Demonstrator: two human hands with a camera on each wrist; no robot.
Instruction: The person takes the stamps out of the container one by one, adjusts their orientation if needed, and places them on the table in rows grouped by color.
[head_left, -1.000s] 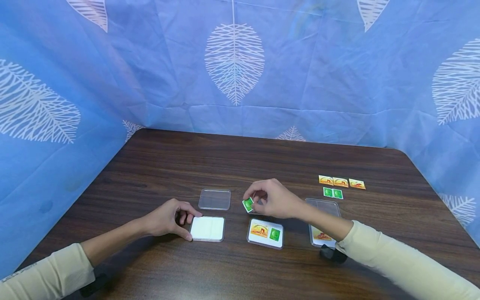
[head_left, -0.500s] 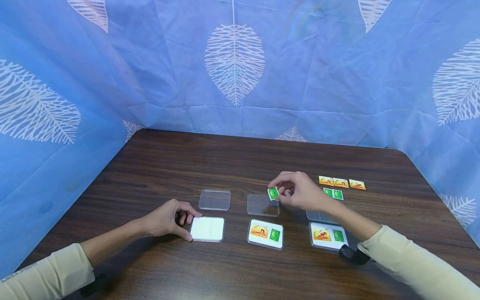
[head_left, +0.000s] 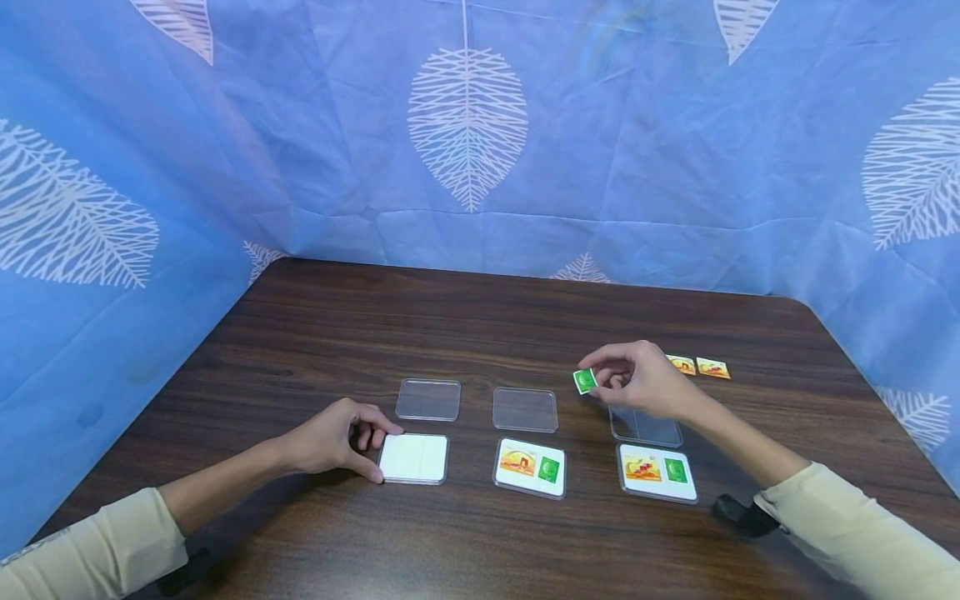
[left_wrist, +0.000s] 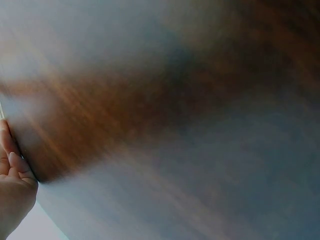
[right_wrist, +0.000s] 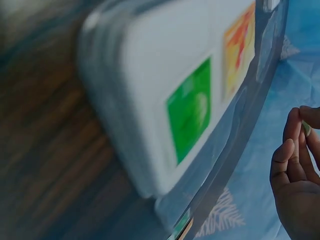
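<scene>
In the head view my right hand (head_left: 645, 379) pinches a small green stamp (head_left: 585, 382) between thumb and fingertips, raised above the table. It hovers behind the right clear lid (head_left: 647, 427). My left hand (head_left: 341, 437) holds the left side of a flat clear case with a white insert (head_left: 413, 458), thumb and index finger at its corners. The middle case (head_left: 529, 469) and right case (head_left: 657, 473) each bear an orange stamp and a green stamp on white. In the right wrist view only a sliver of the held stamp (right_wrist: 306, 128) shows.
Behind the cases lie a left clear lid (head_left: 428, 400) and a middle clear lid (head_left: 525, 410). Orange stamps (head_left: 712, 368) lie at the back right, partly hidden by my right hand. A blue leaf-patterned cloth (head_left: 468, 125) hangs behind the dark wooden table (head_left: 337, 333).
My right hand has moved right and slightly back with the green stamp, from over the middle lid toward the back-right stamps. The right case is uncovered. My left hand has stayed put.
</scene>
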